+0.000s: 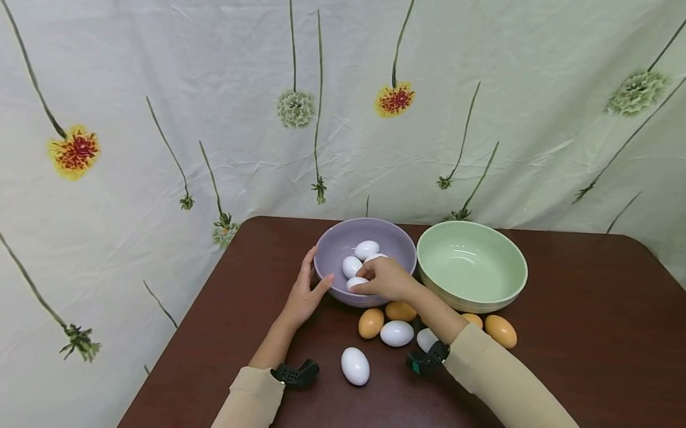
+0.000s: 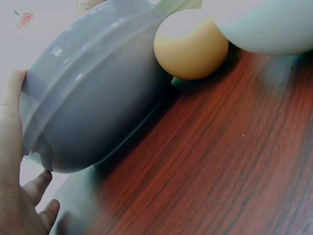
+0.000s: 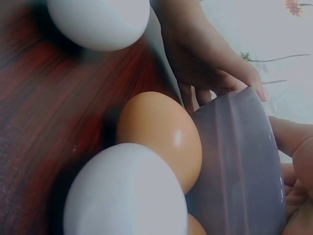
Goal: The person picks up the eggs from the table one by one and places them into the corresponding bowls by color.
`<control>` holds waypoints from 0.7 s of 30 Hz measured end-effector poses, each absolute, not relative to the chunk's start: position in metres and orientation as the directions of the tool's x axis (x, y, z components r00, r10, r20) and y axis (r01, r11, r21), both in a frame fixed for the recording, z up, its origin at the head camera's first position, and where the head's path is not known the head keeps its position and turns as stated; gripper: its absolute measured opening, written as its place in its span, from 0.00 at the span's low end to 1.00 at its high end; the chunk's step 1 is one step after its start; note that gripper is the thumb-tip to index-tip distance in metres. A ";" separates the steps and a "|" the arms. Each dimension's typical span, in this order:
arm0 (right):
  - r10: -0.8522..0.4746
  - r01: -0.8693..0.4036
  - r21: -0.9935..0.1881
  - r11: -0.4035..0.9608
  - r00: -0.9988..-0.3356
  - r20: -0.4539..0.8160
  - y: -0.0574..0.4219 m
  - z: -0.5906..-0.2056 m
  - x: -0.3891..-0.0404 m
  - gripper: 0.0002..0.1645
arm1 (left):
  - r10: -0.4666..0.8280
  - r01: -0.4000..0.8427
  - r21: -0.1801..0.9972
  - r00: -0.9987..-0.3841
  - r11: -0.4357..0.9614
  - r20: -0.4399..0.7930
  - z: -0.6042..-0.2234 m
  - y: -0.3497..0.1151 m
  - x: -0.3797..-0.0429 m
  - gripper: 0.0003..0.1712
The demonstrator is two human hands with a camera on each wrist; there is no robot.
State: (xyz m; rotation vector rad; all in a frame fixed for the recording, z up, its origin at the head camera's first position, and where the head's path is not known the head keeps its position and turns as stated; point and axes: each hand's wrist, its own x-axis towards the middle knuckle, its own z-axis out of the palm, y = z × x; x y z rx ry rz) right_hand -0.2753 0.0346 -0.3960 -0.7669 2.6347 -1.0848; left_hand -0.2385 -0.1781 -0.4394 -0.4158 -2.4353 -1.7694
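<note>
A purple bowl (image 1: 334, 245) stands on the table with several white eggs (image 1: 367, 249) inside. My left hand (image 1: 307, 298) holds this bowl by its left side, thumb at the rim and fingers along the outer wall, as the left wrist view also shows. Over the bowl's near rim reaches my right hand (image 1: 388, 279), its thumb and fingers pinching a white egg (image 1: 356, 283) low in the bowl. In the right wrist view the bowl wall (image 3: 239, 161) hides most of the right hand's fingers.
A green bowl (image 1: 468, 269) stands close to the purple one on the right. In front of the bowls lie brown eggs (image 1: 371, 323) and white eggs (image 1: 397, 333), partly covered by the right forearm. One white egg (image 1: 355, 366) lies nearer, between the forearms. A flowered cloth (image 1: 245, 116) hangs behind the table.
</note>
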 end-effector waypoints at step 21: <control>-0.570 -0.436 -0.574 0.693 -0.819 -0.066 0.030 -0.394 -0.282 0.09 | 0.133 0.310 0.912 -0.950 0.269 0.284 -0.474 -0.183 -0.260 0.43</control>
